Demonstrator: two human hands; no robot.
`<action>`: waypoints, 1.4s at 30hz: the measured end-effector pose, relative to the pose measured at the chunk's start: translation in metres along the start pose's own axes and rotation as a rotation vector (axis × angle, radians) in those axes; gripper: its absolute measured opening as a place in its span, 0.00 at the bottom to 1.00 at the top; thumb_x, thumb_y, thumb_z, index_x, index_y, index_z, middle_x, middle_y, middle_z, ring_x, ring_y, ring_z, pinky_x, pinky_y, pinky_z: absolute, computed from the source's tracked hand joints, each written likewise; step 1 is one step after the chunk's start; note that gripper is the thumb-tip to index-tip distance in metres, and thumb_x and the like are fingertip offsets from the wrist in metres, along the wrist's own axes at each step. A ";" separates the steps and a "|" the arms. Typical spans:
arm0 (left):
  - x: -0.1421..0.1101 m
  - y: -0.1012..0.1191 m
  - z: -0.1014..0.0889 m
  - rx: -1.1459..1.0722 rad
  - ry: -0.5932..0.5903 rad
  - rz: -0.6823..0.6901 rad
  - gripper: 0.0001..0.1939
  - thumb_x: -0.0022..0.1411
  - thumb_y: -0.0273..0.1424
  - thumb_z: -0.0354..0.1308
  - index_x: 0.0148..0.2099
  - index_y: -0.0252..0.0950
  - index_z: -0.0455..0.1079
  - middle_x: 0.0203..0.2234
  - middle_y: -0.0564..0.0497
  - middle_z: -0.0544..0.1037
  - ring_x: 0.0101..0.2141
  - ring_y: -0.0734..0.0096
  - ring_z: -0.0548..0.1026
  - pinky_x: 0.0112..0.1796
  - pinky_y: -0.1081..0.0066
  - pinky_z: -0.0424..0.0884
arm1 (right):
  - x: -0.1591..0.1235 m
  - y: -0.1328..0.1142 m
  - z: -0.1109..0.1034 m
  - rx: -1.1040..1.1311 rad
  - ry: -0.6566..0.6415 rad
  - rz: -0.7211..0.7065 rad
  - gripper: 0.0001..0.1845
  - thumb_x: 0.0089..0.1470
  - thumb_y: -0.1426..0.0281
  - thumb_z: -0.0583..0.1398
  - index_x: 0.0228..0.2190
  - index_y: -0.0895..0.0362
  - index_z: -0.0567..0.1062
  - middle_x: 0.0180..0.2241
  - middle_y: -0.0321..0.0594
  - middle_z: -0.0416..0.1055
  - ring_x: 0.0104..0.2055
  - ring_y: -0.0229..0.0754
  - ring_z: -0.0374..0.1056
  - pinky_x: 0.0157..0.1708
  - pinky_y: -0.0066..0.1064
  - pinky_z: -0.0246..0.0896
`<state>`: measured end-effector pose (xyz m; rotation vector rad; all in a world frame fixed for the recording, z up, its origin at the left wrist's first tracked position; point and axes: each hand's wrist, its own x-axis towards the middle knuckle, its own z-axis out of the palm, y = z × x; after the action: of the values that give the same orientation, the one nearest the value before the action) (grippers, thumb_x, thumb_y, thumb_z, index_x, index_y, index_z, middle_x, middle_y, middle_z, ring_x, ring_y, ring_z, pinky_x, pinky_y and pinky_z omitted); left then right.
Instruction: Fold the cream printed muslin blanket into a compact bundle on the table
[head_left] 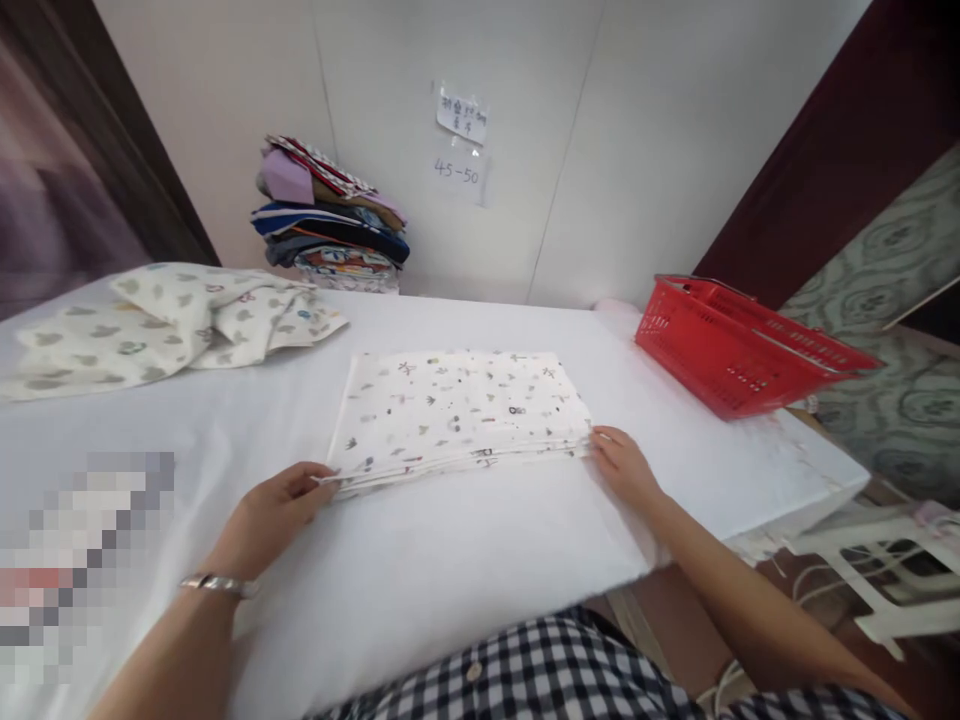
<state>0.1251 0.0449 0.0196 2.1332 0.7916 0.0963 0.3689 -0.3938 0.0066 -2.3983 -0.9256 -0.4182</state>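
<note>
A white cloth (457,405) with small printed figures lies folded into a rectangle on the white-covered table (450,570). Its near edge shows several stacked layers. My left hand (289,500), with a silver band at the wrist, pinches the near left corner of this cloth between thumb and fingers. At the opposite end, my right hand (622,465) grips the near right corner, fingers closed on the edge. The cloth lies mostly flat between both hands.
A crumpled cream cloth with grey heart-like prints (180,320) lies at the left. A stack of folded fabrics (334,220) stands by the back wall. A red basket (742,345) sits at the right. Paper notes (461,115) hang on the wall. A blurred-out patch (82,560) covers the lower left.
</note>
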 end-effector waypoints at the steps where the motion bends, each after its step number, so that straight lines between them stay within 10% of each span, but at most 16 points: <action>1: 0.001 0.000 0.000 0.004 -0.008 -0.006 0.16 0.49 0.45 0.53 0.39 0.43 0.68 0.17 0.60 0.67 0.22 0.75 0.64 0.24 0.76 0.59 | -0.003 0.009 -0.006 0.045 0.046 0.138 0.15 0.52 0.64 0.54 0.37 0.56 0.75 0.46 0.46 0.69 0.48 0.48 0.63 0.50 0.45 0.56; 7: 0.001 0.006 -0.001 0.016 0.018 -0.018 0.20 0.46 0.49 0.55 0.38 0.43 0.69 0.16 0.60 0.68 0.21 0.73 0.64 0.24 0.76 0.59 | 0.007 0.018 -0.019 0.364 0.019 0.731 0.16 0.46 0.62 0.56 0.34 0.60 0.75 0.34 0.45 0.73 0.34 0.41 0.68 0.29 0.30 0.63; 20: 0.002 0.004 -0.003 0.008 0.012 -0.011 0.22 0.45 0.53 0.55 0.37 0.45 0.69 0.16 0.60 0.69 0.22 0.73 0.65 0.26 0.75 0.60 | 0.050 0.006 -0.015 0.413 -0.191 0.816 0.11 0.41 0.64 0.62 0.18 0.59 0.69 0.13 0.30 0.59 0.16 0.30 0.51 0.16 0.24 0.43; 42: -0.001 0.009 -0.004 0.076 0.009 -0.012 0.21 0.48 0.49 0.53 0.39 0.42 0.68 0.19 0.59 0.70 0.23 0.72 0.66 0.27 0.75 0.61 | 0.063 0.017 -0.014 0.359 -0.526 0.918 0.13 0.37 0.70 0.61 0.12 0.58 0.62 0.09 0.31 0.55 0.12 0.28 0.46 0.13 0.23 0.35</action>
<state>0.1278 0.0427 0.0288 2.2005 0.8252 0.0708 0.4249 -0.3798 0.0405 -2.3104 0.0090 0.6814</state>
